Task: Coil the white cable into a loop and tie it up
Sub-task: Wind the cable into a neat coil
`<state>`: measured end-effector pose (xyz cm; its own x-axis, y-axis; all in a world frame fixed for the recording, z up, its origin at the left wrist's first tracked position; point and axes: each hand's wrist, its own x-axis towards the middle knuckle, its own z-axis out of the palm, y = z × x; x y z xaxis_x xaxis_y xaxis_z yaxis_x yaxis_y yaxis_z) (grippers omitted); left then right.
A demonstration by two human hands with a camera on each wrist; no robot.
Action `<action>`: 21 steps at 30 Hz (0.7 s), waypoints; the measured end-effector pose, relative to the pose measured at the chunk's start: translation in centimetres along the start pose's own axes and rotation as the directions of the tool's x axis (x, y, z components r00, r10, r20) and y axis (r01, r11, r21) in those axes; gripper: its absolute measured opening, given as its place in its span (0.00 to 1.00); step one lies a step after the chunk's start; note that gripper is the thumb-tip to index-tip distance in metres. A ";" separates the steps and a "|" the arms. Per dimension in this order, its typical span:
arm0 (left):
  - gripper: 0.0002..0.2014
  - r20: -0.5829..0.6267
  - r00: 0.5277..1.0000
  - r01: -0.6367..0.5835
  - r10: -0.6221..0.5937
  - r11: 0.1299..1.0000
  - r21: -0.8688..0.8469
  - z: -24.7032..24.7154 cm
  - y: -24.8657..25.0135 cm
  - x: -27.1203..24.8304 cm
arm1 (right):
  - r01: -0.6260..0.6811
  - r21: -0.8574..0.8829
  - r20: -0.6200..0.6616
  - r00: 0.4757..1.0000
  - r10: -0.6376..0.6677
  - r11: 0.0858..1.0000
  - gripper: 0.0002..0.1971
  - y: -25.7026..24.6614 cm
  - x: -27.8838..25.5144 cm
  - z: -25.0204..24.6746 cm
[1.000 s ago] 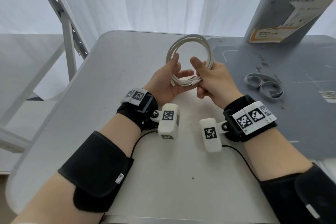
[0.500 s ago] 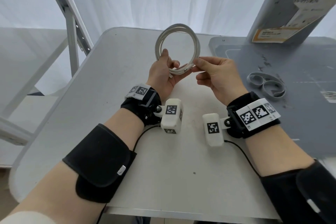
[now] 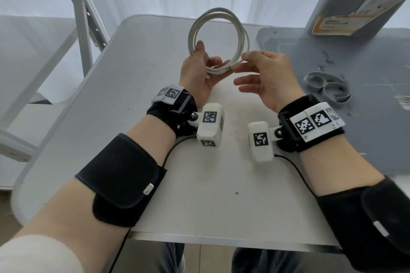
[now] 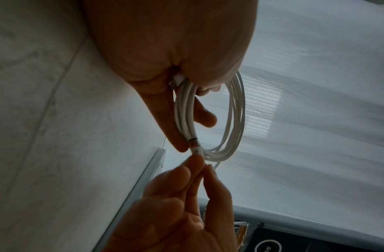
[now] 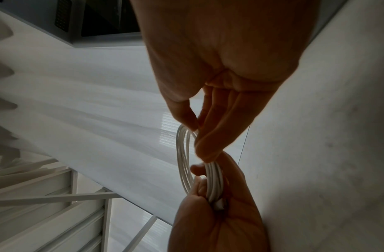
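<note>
The white cable [image 3: 240,35] is wound into a round coil of several turns, held upright above the table. My left hand [image 3: 200,66] grips the coil's lower left arc, thumb up along the strands, and a plug end [image 4: 176,81] lies in its palm. My right hand [image 3: 258,66] pinches the coil's lower right part between thumb and forefinger, with the other fingers spread loosely below. In the left wrist view the coil [image 4: 236,119] hangs past my fingers. In the right wrist view the coil [image 5: 182,158] runs between both hands.
A grey strap [image 3: 328,86] lies curled on the dark grey mat [image 3: 355,55] to the right. A grey box with an orange label [image 3: 346,0] leans at the back right. A white metal frame [image 3: 86,29] stands left of the white table [image 3: 133,95].
The coil has stayed raised in my left hand. My right hand has let go of the broad grasp and now pinches the coil's right side with fingertips, its other fingers spread.
</note>
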<state>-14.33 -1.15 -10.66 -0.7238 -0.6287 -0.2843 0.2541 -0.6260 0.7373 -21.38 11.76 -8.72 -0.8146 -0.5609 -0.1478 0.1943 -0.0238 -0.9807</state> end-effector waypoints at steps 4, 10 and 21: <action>0.20 -0.001 1.000 -0.006 0.006 1.000 -0.017 0.0 0.0 -0.1 | 0.010 0.032 0.043 0.999 -0.011 0.999 0.06 -0.1 -0.2 -0.1; 0.20 0.028 1.000 0.013 -0.013 1.000 -0.024 -0.1 0.0 -0.2 | 0.021 0.033 0.034 0.999 -0.022 0.999 0.09 0.1 -0.2 0.0; 0.22 0.063 0.998 0.020 -0.023 0.999 0.050 0.2 0.1 -0.2 | 0.061 0.069 -0.018 0.998 -0.060 0.996 0.07 0.2 0.0 0.0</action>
<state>-14.24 -0.99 -10.44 -0.7685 -0.5836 -0.2624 0.2068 -0.6146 0.7613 -21.35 11.75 -8.92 -0.8347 -0.5432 -0.0911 0.1813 -0.1148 -0.9767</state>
